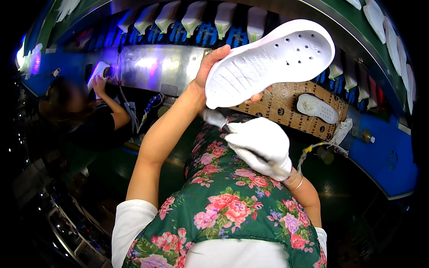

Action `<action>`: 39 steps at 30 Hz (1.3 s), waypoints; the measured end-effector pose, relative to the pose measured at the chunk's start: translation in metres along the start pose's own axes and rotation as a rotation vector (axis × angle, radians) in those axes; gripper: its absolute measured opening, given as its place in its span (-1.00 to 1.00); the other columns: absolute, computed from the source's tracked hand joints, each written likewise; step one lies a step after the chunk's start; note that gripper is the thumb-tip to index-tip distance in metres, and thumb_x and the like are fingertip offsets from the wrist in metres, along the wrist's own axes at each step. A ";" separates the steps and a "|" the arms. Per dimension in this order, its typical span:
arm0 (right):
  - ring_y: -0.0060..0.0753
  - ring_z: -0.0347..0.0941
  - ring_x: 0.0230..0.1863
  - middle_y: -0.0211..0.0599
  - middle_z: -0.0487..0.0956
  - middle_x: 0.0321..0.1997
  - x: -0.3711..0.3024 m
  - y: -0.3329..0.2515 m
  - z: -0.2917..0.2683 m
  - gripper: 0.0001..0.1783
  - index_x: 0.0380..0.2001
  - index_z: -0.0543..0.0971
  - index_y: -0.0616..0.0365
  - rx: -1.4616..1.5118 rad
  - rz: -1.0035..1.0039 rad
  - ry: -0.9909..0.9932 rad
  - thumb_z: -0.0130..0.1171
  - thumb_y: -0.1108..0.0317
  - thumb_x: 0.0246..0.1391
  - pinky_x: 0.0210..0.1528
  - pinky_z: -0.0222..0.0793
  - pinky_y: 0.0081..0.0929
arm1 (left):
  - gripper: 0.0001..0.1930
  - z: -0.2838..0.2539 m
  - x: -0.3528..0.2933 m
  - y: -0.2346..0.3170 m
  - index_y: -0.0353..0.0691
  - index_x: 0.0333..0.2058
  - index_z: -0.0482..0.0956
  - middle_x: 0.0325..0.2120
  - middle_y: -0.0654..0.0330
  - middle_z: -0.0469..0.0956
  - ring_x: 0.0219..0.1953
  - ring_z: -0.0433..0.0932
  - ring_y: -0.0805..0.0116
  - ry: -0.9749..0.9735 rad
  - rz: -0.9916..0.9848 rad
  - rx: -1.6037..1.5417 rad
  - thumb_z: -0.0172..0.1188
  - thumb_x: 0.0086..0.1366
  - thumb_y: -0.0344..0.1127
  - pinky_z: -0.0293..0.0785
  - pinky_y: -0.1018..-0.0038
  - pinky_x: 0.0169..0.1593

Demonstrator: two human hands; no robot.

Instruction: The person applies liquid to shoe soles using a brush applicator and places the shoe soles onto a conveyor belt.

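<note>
My left hand grips a white shoe sole by its edge, tilting it up over the bench. Small holes dot its wide end, and grooves cross its narrower end. Some of the fingers are hidden behind it. In a white glove, my right hand is closed around a brush. The brush head is blurred and lies just below the sole's narrow end; I cannot tell whether they touch. Beyond my right hand, a second white sole with a pale clump in one end rests on printed brown cardboard.
White shoe uppers stand on blue holders along the back, before a metal panel. At right are a blue table, a clear bottle and a cable. A co-worker's hand holds a white shoe at left.
</note>
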State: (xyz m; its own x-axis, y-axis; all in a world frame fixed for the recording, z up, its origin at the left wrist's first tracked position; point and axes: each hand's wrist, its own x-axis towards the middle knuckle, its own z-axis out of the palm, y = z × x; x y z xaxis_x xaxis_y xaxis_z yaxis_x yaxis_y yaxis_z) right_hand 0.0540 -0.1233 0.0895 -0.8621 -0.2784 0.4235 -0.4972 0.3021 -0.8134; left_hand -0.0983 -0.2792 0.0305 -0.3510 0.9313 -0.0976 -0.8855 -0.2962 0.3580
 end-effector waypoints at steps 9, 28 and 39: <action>-0.15 0.63 -0.25 -0.21 0.68 -0.13 -0.003 0.002 0.000 -0.55 -0.07 0.63 0.02 -0.176 -0.114 0.002 0.40 0.49 -0.13 -0.22 0.52 -0.33 | -0.07 0.005 0.001 0.005 -0.20 0.33 0.25 0.17 -0.24 0.38 0.08 0.47 -0.27 0.018 -0.009 0.094 0.15 0.15 0.35 0.54 0.04 0.02; -0.34 0.64 -0.20 -0.16 0.70 -0.20 0.010 0.005 -0.002 -0.80 -0.28 0.70 0.26 0.434 0.419 0.276 0.39 0.55 -0.05 -0.08 0.52 -0.46 | -0.09 -0.008 -0.013 -0.006 -0.16 0.39 0.11 0.12 -0.30 0.37 -0.08 0.55 -0.18 0.055 0.196 -0.150 -0.08 0.29 0.41 0.58 0.02 -0.07; -0.30 0.63 -0.28 -0.27 0.71 -0.25 0.051 0.010 -0.027 -0.75 -0.27 0.71 0.14 -0.462 -0.022 0.267 0.42 0.53 -0.11 -0.19 0.51 -0.46 | -0.24 0.006 -0.041 -0.053 -0.25 0.37 0.14 0.16 -0.15 0.44 0.08 0.56 -0.04 0.187 0.345 -0.229 -0.19 0.43 0.24 0.59 0.07 0.06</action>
State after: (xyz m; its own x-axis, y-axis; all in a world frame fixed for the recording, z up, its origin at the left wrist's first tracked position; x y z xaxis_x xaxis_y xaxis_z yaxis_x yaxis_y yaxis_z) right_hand 0.0025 -0.1101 0.1135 -0.8162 -0.0656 0.5741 -0.4548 0.6859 -0.5681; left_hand -0.0351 -0.3008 0.0217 -0.6673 0.7221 -0.1823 -0.7445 -0.6410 0.1864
